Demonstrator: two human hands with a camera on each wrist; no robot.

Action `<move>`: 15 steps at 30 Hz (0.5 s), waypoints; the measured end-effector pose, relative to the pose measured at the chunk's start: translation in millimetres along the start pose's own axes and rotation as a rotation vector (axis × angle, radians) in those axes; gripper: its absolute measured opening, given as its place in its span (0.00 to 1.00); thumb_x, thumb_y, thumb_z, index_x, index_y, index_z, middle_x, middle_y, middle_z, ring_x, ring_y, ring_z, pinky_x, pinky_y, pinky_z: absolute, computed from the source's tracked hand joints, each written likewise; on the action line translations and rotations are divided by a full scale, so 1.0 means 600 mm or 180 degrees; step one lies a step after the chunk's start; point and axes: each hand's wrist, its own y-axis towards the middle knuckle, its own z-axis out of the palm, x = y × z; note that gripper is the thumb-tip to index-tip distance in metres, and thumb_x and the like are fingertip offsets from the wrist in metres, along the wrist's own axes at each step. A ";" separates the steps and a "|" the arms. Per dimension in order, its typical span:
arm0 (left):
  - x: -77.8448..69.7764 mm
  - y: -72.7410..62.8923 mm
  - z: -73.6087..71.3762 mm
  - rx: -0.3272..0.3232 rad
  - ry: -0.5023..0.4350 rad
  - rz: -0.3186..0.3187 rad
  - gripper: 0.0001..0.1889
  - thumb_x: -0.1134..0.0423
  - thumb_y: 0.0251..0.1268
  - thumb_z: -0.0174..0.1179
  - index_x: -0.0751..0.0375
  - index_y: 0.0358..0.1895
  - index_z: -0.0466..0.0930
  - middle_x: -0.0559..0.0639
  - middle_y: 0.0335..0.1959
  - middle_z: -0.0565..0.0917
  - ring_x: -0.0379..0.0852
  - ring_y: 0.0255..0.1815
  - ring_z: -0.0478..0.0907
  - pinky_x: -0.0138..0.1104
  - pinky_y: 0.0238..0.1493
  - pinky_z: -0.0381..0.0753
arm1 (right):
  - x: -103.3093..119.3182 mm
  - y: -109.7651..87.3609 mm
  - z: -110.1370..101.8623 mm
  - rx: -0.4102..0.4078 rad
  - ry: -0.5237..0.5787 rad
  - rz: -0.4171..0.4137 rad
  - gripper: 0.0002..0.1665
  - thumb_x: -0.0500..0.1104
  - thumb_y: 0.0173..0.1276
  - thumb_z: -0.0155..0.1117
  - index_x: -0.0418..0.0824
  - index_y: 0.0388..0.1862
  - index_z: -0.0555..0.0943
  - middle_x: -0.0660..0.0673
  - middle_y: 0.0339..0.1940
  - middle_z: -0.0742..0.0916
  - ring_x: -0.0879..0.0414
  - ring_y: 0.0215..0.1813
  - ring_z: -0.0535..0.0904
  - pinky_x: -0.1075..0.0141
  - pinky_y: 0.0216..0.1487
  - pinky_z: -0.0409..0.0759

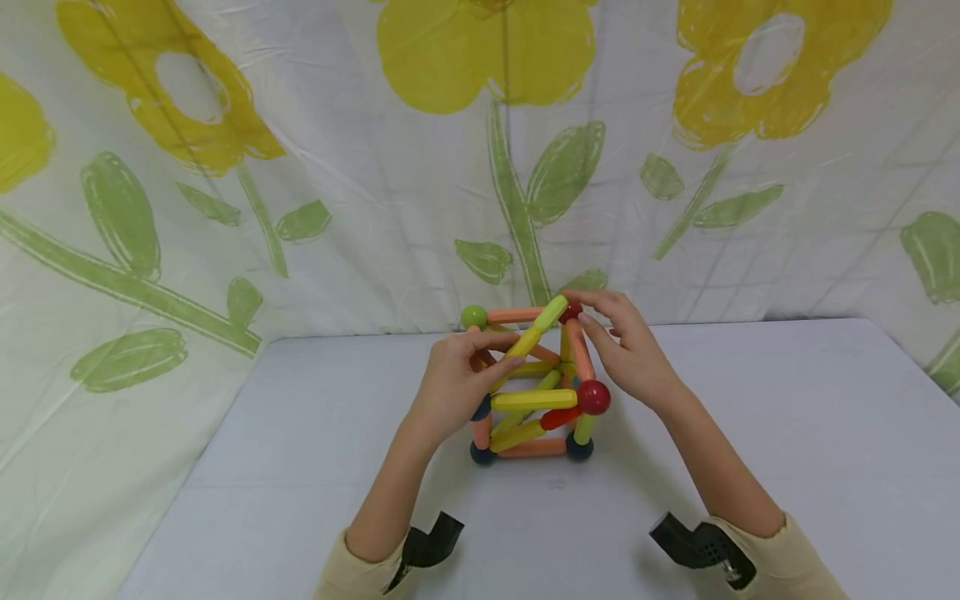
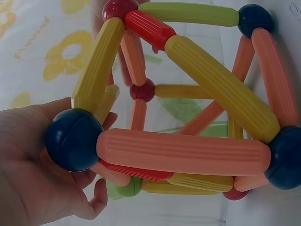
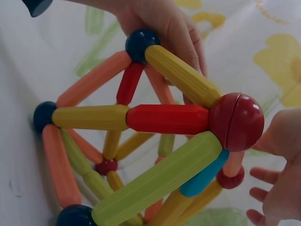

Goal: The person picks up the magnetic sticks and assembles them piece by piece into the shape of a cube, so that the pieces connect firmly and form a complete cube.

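A box-shaped frame of magnetic sticks and balls [image 1: 532, 400] stands on the table. Across its top slants a diagonal of a yellow stick [image 1: 522, 345] joined to a yellow-green stick [image 1: 551, 312]. My left hand [image 1: 457, 379] pinches the yellow stick between thumb and fingers, beside the near-left blue ball [image 2: 74, 140]. At the far-right top corner, my right hand [image 1: 626, 346] holds the red ball [image 1: 572, 312] between thumb and index finger, next to the yellow-green stick's end. Nearer the front is another red ball [image 3: 236, 121]. The left fingertips are partly hidden in the left wrist view.
The white table [image 1: 315, 467] extends around the frame on both sides. Close behind its far edge hangs a white cloth [image 1: 360, 250] with yellow flowers. A green ball [image 1: 474, 317] marks the frame's far-left top corner. Black wrist mounts [image 1: 435, 542] sit on both sleeves.
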 end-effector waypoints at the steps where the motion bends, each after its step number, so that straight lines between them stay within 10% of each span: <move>1: 0.001 0.000 0.000 0.0005 0.0011 -0.0011 0.14 0.67 0.69 0.72 0.64 0.55 0.90 0.54 0.46 0.92 0.44 0.31 0.78 0.30 0.31 0.79 | -0.001 0.001 0.000 0.0004 -0.0025 -0.0011 0.24 0.40 0.86 0.50 0.38 0.76 0.75 0.36 0.73 0.75 0.39 0.75 0.64 0.36 0.66 0.65; 15: 0.005 0.001 0.001 0.0038 0.0040 0.0002 0.14 0.66 0.68 0.72 0.64 0.55 0.90 0.53 0.46 0.91 0.44 0.32 0.78 0.30 0.32 0.79 | -0.010 0.001 0.003 0.0039 -0.0036 -0.0074 0.24 0.39 0.86 0.50 0.36 0.75 0.75 0.35 0.74 0.74 0.37 0.77 0.63 0.31 0.67 0.63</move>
